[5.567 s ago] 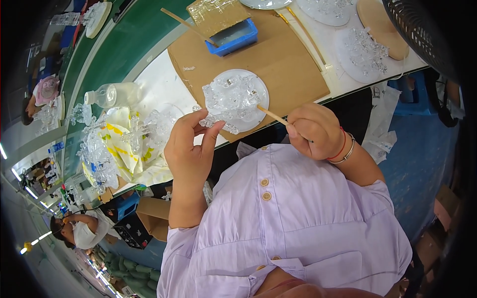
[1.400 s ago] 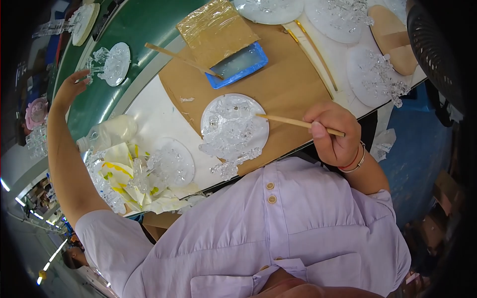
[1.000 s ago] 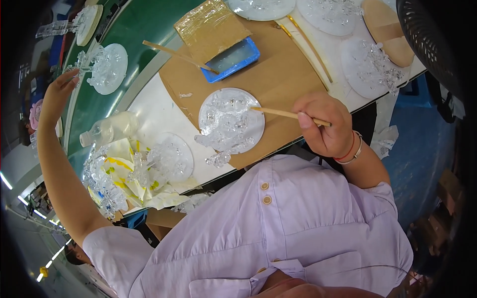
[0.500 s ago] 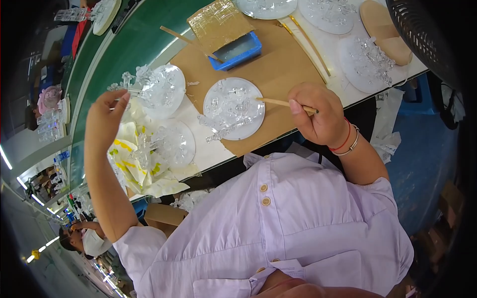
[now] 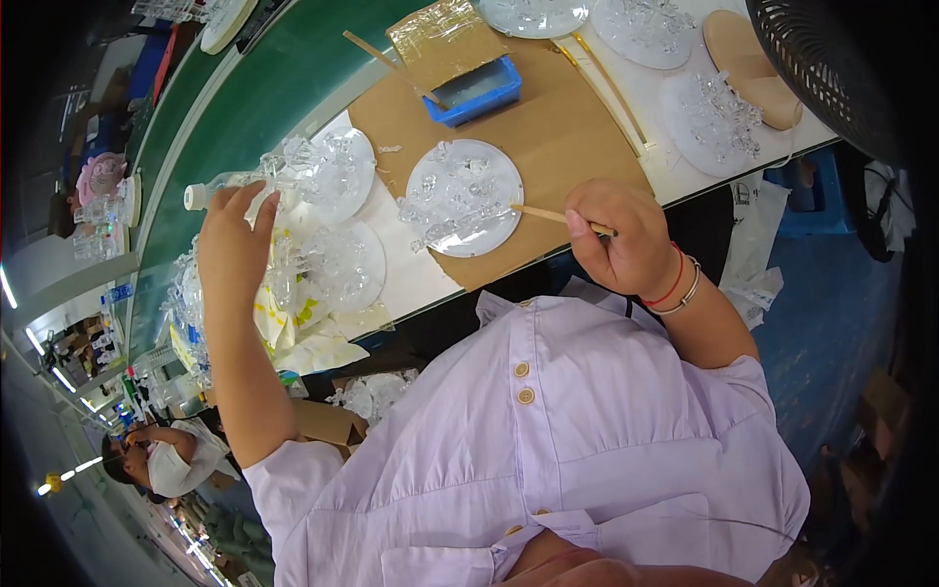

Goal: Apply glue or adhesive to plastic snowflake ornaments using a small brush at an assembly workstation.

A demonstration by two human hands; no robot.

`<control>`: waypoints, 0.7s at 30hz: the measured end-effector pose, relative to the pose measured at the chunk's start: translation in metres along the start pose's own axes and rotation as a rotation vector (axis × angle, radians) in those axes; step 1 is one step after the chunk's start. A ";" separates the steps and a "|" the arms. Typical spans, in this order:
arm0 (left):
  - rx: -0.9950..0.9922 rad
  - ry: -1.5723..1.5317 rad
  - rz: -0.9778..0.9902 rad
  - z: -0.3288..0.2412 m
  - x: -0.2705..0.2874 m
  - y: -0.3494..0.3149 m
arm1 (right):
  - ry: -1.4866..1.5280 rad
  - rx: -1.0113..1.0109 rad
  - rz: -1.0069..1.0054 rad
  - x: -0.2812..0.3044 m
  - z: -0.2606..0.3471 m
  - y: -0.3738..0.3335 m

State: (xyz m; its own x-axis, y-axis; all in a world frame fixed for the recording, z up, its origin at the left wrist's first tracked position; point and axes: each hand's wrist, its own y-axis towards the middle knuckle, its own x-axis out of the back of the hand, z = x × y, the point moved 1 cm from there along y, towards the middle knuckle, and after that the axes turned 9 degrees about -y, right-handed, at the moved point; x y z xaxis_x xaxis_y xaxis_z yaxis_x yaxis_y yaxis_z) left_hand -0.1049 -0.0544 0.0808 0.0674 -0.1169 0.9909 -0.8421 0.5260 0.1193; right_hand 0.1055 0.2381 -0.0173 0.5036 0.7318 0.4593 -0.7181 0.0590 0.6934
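In my right hand [image 5: 616, 230], closed in a pinch, is a thin wooden stick [image 5: 548, 212]. Its pale tip reaches the right rim of a white round disc [image 5: 509, 181] that bears a cluster of clear plastic parts [image 5: 460, 191]. My left hand [image 5: 235, 230] is raised at the left with thumb and fingertips drawn close together. Whatever they pinch, if anything, is lost among clear pieces. Just past that hand shows a clear bottle with a white cap [image 5: 196, 198]. Another white disc with clear parts [image 5: 344, 176] lies right of my left fingers.
The middle disc rests on brown cardboard [image 5: 577, 117]. Behind it stands a blue tray [image 5: 494, 96] with a wooden stick leaning in it. More discs [image 5: 699, 122] line the back right, by a black fan grille [image 5: 822, 78]. Yellow-marked crumpled paper [image 5: 318, 352] lies front left.
My left hand has shifted right in the picture, and the white-capped bottle beyond it has come into sight. The stick's tip has moved lower along the disc's right rim.
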 end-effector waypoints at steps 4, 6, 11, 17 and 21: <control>-0.300 -0.276 -0.067 -0.053 0.002 -0.020 | -0.017 0.007 0.001 -0.005 0.003 -0.001; -0.411 -0.454 0.025 -0.075 0.003 -0.032 | -0.001 0.020 0.011 -0.007 0.006 -0.001; -0.536 -0.602 0.179 -0.095 -0.030 -0.035 | -0.019 0.002 0.022 -0.009 0.009 -0.001; -0.573 -0.580 0.225 -0.094 -0.041 -0.039 | -0.098 -0.037 -0.013 0.001 0.003 0.000; -0.599 -0.549 0.208 -0.095 -0.036 -0.035 | -0.098 -0.049 -0.029 0.001 0.003 0.000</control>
State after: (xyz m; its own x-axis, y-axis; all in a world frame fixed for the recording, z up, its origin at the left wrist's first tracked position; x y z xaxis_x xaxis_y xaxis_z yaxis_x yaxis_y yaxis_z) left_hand -0.0269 0.0108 0.0464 -0.4584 -0.2796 0.8436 -0.3712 0.9227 0.1042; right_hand 0.1070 0.2367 -0.0155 0.5671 0.6597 0.4931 -0.7240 0.1139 0.6803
